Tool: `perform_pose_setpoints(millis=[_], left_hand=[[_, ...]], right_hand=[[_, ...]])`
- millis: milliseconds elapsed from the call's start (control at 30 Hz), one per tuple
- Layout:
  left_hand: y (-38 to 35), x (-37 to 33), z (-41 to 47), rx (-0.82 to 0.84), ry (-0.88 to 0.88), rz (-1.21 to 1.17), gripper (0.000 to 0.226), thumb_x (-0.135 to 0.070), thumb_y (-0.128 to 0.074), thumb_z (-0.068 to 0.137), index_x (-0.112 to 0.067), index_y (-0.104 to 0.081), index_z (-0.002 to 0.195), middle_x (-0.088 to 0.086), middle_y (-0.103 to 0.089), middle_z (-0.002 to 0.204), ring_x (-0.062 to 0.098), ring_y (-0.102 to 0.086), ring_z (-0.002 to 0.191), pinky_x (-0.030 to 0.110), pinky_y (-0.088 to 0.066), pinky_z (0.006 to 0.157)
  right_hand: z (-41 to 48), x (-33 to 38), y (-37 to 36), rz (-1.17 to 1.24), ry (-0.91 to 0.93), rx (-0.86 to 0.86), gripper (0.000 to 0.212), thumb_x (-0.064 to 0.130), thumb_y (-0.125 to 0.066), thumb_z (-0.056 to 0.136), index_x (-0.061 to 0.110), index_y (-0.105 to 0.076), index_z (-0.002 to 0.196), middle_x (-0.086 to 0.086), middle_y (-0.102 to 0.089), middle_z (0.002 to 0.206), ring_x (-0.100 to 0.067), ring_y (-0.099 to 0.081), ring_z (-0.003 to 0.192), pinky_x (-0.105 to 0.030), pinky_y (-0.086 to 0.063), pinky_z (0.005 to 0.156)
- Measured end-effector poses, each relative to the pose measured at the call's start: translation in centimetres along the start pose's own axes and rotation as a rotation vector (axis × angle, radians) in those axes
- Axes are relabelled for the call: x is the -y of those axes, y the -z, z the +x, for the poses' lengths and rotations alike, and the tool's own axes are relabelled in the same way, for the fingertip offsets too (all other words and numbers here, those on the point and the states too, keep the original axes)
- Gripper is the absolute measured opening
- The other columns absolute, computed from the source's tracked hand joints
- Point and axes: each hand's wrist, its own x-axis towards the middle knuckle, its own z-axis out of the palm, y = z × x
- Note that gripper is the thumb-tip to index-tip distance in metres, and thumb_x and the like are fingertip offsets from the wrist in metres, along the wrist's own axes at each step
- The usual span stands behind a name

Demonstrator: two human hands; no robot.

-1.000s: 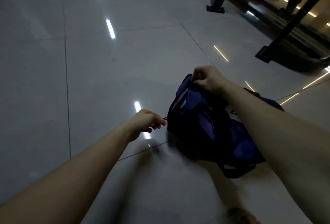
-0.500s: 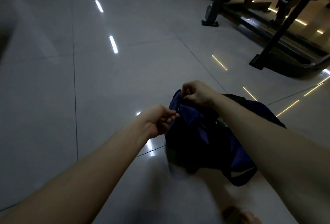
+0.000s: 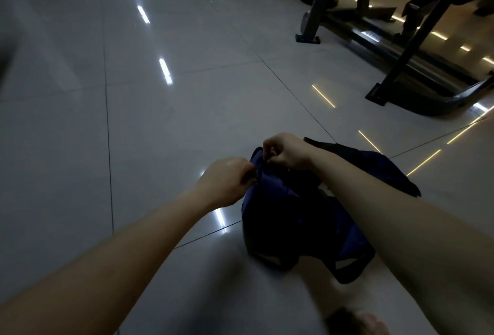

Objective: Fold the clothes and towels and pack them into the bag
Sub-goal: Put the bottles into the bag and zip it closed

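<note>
One bag [image 3: 283,211], two hands: left hand [image 3: 227,182], right hand [image 3: 290,151].

Your bag [image 3: 278,201] is dark navy blue with a black strap [image 3: 331,146]. The floor [image 3: 160,134] under you is pale grey tile with thin dark grid lines and white and yellow light streaks. Far right, the metal frames [image 3: 322,0] are black.

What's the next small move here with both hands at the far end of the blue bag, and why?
Probably ease the left hand off and check the closure. It and the right hand both pinch the far end of the blue bag, nearly touching; no open mouth shows, and no loose clothes show on the floor. The zipper itself is too dim to see.
</note>
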Motion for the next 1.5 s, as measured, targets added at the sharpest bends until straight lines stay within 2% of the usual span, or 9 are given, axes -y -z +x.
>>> perform_pose_setpoints(millis=[133,267,567,733,867,967,1067,1233,1500], left_hand=[[-0.9,1.5,-0.3,-0.22,-0.27,0.047,0.009,-0.024,-0.063,0.097,-0.02,-0.062,0.089,-0.002,-0.056,0.085,0.022,-0.055,0.073,0.034,-0.041,0.053],[-1.0,1.4,0.4,-0.348,-0.327,0.095,0.009,-0.015,-0.062,0.094,-0.015,-0.06,0.085,0.0,-0.053,0.081,0.02,-0.048,0.07,0.033,-0.035,0.052],[-1.2,0.9,2.1,-0.254,-0.077,-0.226,0.025,-0.032,-0.05,0.097,-0.012,-0.059,0.085,-0.002,-0.056,0.079,0.019,-0.05,0.071,0.036,-0.041,0.063],[-0.3,1.0,2.2,-0.09,0.098,-0.524,0.023,-0.019,-0.06,0.097,-0.016,-0.062,0.074,0.003,-0.063,0.07,0.023,-0.058,0.069,0.04,-0.048,0.068],[0.7,1.0,1.8,0.056,0.313,-0.867,0.021,-0.012,-0.061,0.098,0.004,-0.068,0.086,0.016,-0.064,0.073,0.02,-0.056,0.066,0.029,-0.049,0.064],[1.2,0.6,2.1,0.096,0.374,-0.979,0.02,-0.011,-0.062,0.097,0.0,-0.07,0.082,0.004,-0.062,0.063,0.014,-0.059,0.062,0.022,-0.05,0.06],[1.6,-0.1,2.5,0.085,0.389,-1.011,0.02,-0.011,-0.063,0.096,-0.006,-0.07,0.078,0.002,-0.065,0.062,0.013,-0.06,0.059,0.023,-0.051,0.06],[1.4,-0.9,2.6,0.103,0.434,-1.122,0.02,-0.012,-0.061,0.099,-0.006,-0.068,0.081,0.007,-0.064,0.068,0.011,-0.055,0.056,0.021,-0.045,0.056],[1.3,-2.6,3.1,0.14,0.391,-1.138,0.019,-0.015,-0.063,0.098,-0.008,-0.069,0.081,-0.002,-0.066,0.061,0.01,-0.058,0.059,0.023,-0.046,0.061]], right_hand=[[-0.5,0.0,-0.2,0.015,-0.007,-0.004,0.002,0.007,-0.067,0.087,0.008,-0.066,0.088,0.0,-0.056,0.076,-0.016,-0.053,0.067,-0.033,-0.046,0.062],[-1.1,-0.1,-0.3,0.063,-0.017,0.017,0.013,0.006,-0.067,0.087,0.018,-0.065,0.081,-0.002,-0.058,0.076,-0.016,-0.056,0.064,-0.033,-0.049,0.059],[-1.9,0.4,0.9,0.183,-0.084,0.097,0.004,0.003,-0.069,0.089,0.006,-0.068,0.089,-0.014,-0.068,0.084,-0.016,-0.065,0.067,-0.035,-0.058,0.063],[-1.7,0.7,0.8,0.215,-0.115,-0.029,0.019,0.003,-0.064,0.087,0.021,-0.066,0.082,-0.003,-0.069,0.083,-0.019,-0.067,0.074,-0.038,-0.059,0.071],[-2.2,2.3,1.1,0.028,-0.165,-0.135,0.008,0.025,-0.071,0.081,0.021,-0.065,0.083,0.003,-0.065,0.086,-0.022,-0.064,0.083,-0.039,-0.054,0.074],[-3.3,4.7,0.2,-0.256,-0.186,-0.153,0.048,0.065,-0.07,0.075,0.018,-0.061,0.074,0.001,-0.056,0.089,-0.019,-0.056,0.077,-0.037,-0.047,0.065],[-4.2,6.8,-1.4,-0.542,-0.232,-0.202,0.061,0.082,-0.065,0.066,0.023,-0.058,0.082,-0.001,-0.051,0.097,-0.019,-0.048,0.089,-0.038,-0.041,0.077],[-5.6,7.4,-4.2,-0.612,-0.366,-0.379,0.061,0.065,-0.067,0.079,0.016,-0.063,0.115,-0.006,-0.053,0.121,-0.027,-0.049,0.115,-0.046,-0.037,0.097],[-7.5,5.8,-4.4,-0.307,-0.42,-0.584,0.026,0.035,-0.073,0.084,0.017,-0.072,0.103,0.004,-0.059,0.115,-0.018,-0.056,0.107,-0.04,-0.04,0.099]])
